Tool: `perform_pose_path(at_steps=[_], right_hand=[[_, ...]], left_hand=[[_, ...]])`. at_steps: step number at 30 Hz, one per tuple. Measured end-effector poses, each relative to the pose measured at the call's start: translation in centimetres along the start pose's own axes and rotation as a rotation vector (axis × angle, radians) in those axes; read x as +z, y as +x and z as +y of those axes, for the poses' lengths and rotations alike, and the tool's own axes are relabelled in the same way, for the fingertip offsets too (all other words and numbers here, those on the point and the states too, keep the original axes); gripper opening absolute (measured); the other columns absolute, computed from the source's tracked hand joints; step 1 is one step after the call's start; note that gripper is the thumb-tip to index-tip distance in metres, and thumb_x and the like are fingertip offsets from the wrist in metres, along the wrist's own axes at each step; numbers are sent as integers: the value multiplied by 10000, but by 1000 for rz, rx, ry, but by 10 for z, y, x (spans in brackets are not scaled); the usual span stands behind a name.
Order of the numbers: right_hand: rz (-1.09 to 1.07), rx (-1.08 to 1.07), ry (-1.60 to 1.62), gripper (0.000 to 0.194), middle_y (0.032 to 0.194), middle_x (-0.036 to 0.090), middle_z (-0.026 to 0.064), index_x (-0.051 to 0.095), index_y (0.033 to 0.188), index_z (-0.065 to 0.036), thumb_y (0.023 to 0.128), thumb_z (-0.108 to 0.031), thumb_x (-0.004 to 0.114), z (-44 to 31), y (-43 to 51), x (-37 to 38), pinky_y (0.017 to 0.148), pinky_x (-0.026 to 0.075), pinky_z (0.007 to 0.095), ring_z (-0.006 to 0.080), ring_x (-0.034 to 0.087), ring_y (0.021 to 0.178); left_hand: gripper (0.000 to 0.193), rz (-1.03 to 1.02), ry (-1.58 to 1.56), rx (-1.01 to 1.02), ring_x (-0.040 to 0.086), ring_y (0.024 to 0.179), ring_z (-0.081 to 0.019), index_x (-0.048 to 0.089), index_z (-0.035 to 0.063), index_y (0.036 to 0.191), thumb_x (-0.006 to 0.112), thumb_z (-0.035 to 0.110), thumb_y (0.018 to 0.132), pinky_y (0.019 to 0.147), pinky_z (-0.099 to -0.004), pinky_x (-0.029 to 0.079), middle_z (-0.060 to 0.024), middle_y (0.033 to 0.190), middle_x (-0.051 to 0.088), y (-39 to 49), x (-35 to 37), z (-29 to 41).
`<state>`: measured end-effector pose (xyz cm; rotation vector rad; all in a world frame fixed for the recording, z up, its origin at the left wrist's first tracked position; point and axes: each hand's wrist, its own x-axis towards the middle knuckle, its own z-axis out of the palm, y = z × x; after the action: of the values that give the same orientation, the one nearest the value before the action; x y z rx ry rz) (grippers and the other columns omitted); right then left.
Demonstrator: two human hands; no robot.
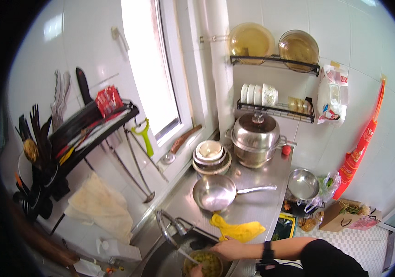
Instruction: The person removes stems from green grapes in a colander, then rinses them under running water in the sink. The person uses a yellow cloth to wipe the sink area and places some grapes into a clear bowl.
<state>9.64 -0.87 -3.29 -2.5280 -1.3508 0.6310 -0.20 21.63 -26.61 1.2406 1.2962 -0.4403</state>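
Note:
A round pot (222, 266) sits in the sink basin (161, 258), holding small yellow-green pieces of food (207, 260). My right hand (228, 248) grips the pot's rim on the far right side, its fingertips partly hidden. At the bottom edge of the picture, only part of my left hand (196, 271) shows, over the food inside the pot; its fingers are too cut off to read. The curved faucet (164, 226) reaches over the basin, and a pale streak, perhaps running water, runs from its end to the pot. A yellow cloth (240, 228) lies just beyond my right hand.
On the steel counter stand a frying pan (214, 192), stacked bowls (211, 155) and a lidded steamer pot (256, 142). A utensil rack (95, 128) juts from the left wall. Dish shelves (275, 110) hang ahead. Right of the counter are a steel pan (303, 183) and a paper bag (336, 214).

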Motion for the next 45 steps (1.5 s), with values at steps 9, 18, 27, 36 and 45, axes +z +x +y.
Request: perform_pose_path(at_steps=[9, 18, 27, 36, 45], right_hand=[[-240, -379, 493, 374, 1253, 652, 151, 629, 1268, -117, 904, -201, 616, 87, -88, -65, 983, 490, 423, 305, 628, 1148], [1151, -182, -586, 325, 1067, 676, 172, 676, 1109, -2, 803, -93, 613, 256, -130, -439, 935, 494, 440, 355, 623, 1051], [1440, 625, -650, 232, 1148, 634, 209, 595, 1122, 5, 900, -59, 571, 357, -115, -687, 867, 562, 409, 356, 644, 1073], [1446, 728, -403, 240, 1146, 664, 177, 575, 1177, -46, 958, -145, 565, 377, -99, -714, 868, 554, 461, 375, 656, 1070], [1821, 117, -840, 158, 895, 684, 94, 538, 939, -86, 982, -233, 580, 372, -99, -691, 547, 506, 432, 312, 676, 703]], left_hand=[[429, 215, 656, 855, 620, 1041, -397, 689, 67, 1189, 586, 434, 992, 853, -516, 498, -193, 1175, 676, -34, -15, -87], [564, 420, 861, 821, 629, 940, -427, 678, -34, 1146, 456, 470, 1026, 819, -481, 497, -267, 1044, 688, -124, 43, -31], [533, 648, 639, 619, 632, 937, -429, 679, -45, 1136, 489, 438, 1013, 828, -482, 493, -272, 1040, 690, -147, 54, -48], [503, 816, 520, 471, 635, 934, -431, 680, -56, 1125, 522, 406, 1001, 837, -483, 488, -277, 1036, 692, -141, 42, -126], [371, 778, 74, 462, 651, 967, -409, 691, -58, 1090, 594, 272, 954, 876, -471, 479, -271, 1044, 701, -178, 73, -99]])
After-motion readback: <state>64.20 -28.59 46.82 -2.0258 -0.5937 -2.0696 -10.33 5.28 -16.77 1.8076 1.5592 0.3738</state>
